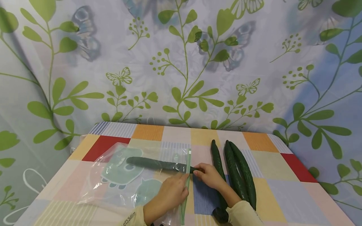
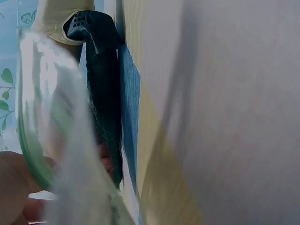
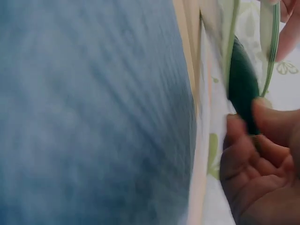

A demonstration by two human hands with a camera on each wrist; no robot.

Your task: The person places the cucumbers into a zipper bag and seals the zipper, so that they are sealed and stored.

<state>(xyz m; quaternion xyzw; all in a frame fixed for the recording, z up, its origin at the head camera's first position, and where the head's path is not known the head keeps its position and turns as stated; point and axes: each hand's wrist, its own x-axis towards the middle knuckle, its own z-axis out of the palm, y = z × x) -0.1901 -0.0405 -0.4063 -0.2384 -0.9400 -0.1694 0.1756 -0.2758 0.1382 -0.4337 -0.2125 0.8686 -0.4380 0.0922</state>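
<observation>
A clear zip bag (image 1: 99,180) with pale green cartoon prints lies flat on the table, its green zip edge (image 1: 184,201) facing right. Most of one cucumber (image 1: 158,164) is inside, with its narrow end sticking out of the mouth. My left hand (image 1: 172,191) grips the bag at the zip edge; in the left wrist view the blurred plastic hides part of that hand (image 2: 16,187). Thumb and fingers of my right hand (image 1: 210,177) pinch the cucumber's outer end, which the right wrist view shows between the bag's two green-edged lips.
To the right of the bag, several more cucumbers lie lengthwise: one (image 1: 216,158) partly behind my right forearm, and a pair (image 1: 234,171) side by side. A patchwork tablecloth (image 1: 282,201) covers the table. Behind it hangs a leaf-and-butterfly curtain (image 1: 158,84).
</observation>
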